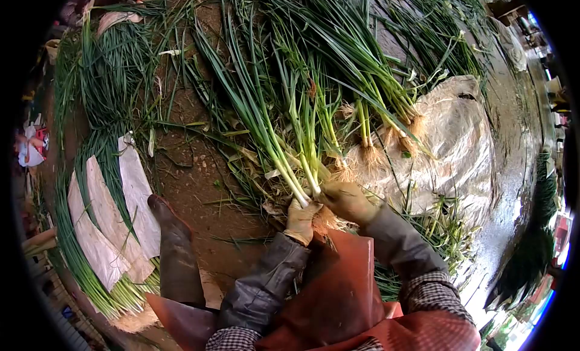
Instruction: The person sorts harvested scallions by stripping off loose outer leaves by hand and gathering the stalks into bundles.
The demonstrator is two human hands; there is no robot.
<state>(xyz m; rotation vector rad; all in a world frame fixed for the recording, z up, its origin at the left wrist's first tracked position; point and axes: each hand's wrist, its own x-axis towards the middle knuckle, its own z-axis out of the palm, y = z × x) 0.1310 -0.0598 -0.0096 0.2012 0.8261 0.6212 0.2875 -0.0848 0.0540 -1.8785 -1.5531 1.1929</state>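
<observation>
Both hands wear dirty tan gloves and meet low in the middle of the view. My left hand is closed around the white lower ends of a few scallions, whose brown roots stick out below the fist. Just to its right, my right hand is closed with its fingertips at the white base of a stalk; its palm side is hidden. The long green leaves stretch away from me over the ground. Beyond my right hand, a pile of loose scallions lies with its stringy roots toward me.
A wrinkled pale sheet lies on the right, with wet ground beyond. On the left is a large scallion bundle with pale strips over it. More greens are heaped behind. My boot stands beside the bundle; trimmed leaves litter the soil.
</observation>
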